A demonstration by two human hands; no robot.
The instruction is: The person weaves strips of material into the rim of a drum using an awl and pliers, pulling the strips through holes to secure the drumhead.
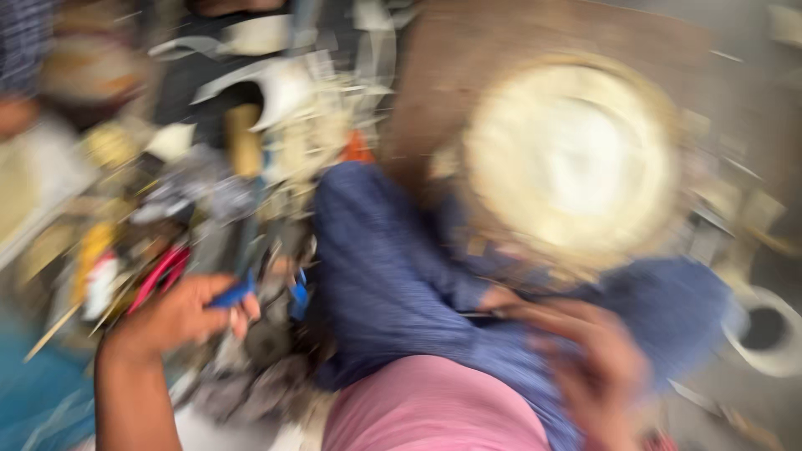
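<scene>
The whole view is smeared by motion. My left hand is at the lower left, its fingers closed around a small blue-handled tool above a heap of clutter. My right hand is at the lower right, blurred, over my blue-trousered legs; a thin dark thing lies by its fingers, and whether it grips that is unclear. Just beyond my knees sits a round cream-coloured disc with a golden rim.
A brown board lies under the disc. Mixed tools, red-handled pliers and scraps fill the left side. A white ring-shaped object sits at the right edge. Another person's patterned sleeve shows at top left.
</scene>
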